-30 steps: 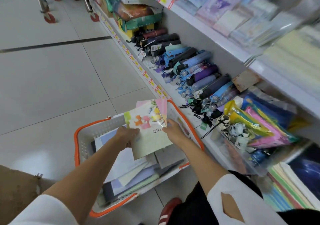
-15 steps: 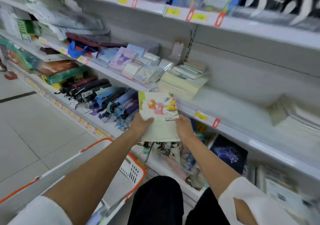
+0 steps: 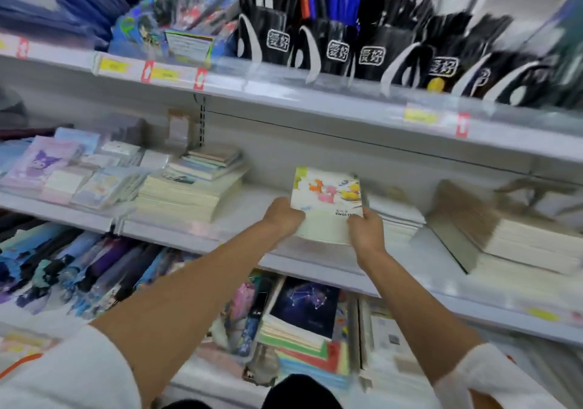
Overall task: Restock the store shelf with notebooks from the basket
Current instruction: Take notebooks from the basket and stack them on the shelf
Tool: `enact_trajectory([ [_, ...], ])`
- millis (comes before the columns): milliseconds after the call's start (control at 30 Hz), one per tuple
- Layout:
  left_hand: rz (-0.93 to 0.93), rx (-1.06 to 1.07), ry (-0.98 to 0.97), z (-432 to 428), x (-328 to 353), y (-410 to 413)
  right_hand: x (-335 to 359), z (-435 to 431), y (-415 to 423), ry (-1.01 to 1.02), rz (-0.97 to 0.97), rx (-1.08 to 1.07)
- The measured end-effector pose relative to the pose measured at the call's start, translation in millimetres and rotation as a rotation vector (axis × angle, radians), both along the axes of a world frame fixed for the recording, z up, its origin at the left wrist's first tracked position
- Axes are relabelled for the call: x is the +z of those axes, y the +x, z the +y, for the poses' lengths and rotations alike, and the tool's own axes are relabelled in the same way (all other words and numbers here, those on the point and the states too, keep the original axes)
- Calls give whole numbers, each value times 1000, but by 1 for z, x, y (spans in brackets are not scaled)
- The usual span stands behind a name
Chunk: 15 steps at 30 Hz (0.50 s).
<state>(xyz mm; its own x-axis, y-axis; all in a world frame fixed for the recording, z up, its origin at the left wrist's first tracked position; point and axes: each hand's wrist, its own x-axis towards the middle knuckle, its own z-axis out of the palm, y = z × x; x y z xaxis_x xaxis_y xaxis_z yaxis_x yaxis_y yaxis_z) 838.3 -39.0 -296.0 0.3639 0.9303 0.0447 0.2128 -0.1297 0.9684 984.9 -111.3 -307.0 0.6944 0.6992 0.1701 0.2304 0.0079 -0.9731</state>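
Two bare hands hold one thin bundle of pale cream-green paper notebooks [image 3: 325, 202], the top cover printed with bright cartoon animals and the word ENGLISH (how many lie in the bundle cannot be counted through the blur). The left hand [image 3: 282, 216] grips the bundle's lower left edge, fingers curled round it. The right hand [image 3: 366, 230] grasps the lower right corner the same way. The bundle is tilted over the white metal middle shelf [image 3: 252, 210], in the gap between a tall stack of cream paper pads [image 3: 186, 197] on its left and a low stack of white exercise books [image 3: 399, 221] just beside it on the right; whether it touches the shelf cannot be told. Further right lies one brown-covered stack [image 3: 467, 219]. On the shelf above, at least four black pen tubs [image 3: 337, 52] with white labels stand in a row.
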Motion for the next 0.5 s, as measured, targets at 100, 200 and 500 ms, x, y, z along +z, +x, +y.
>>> enact_trajectory([
  [100, -18, -100, -3, 4, 11, 51, 14, -5, 47, 43, -31, -199],
  [200, -20, -151, 16, 9, 24, 98, 27, -5, 91, 78, 14, -357],
  [500, 9, -189, 81, 54, 29, 205, 25, 38, 208, -11, 13, -423],
])
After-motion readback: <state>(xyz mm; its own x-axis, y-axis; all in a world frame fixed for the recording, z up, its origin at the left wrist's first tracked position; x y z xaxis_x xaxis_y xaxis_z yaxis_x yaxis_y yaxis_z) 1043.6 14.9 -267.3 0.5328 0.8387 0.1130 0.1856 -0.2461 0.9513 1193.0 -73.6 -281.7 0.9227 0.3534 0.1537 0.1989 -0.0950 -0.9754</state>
